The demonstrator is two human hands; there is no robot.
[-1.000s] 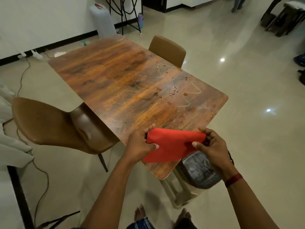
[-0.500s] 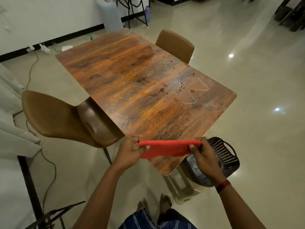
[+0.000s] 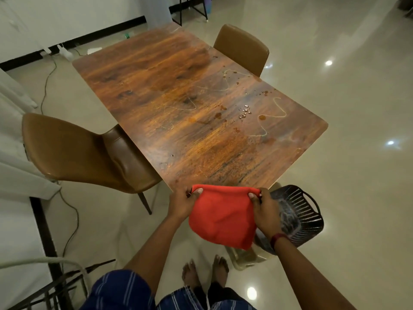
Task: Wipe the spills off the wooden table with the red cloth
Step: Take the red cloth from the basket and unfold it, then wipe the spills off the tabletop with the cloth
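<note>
Both hands are up at the near corner of the wooden bench, and the red cloth is stretched between them. The left hand pinches the cloth's upper left corner, fingers closed tight on the fabric. The right hand does the same at the upper right corner, thumb on top, fingers folded under. The cloth hangs down from that top edge in a loose pouch shape, held in the air just in front of the bench's near corner, not touching the wood.

Out on the bench, the spills sit toward the right side: a cluster of clear droplets, a few brownish drops and thin pale squiggly trails running across the grain. They lie well apart from the cloth.

A brown chair stands tucked in at the left edge, another chair at the far right edge. A black basket sits on the floor just beside the right hand, under the bench corner. Bare feet stand on the glossy tiles below.
</note>
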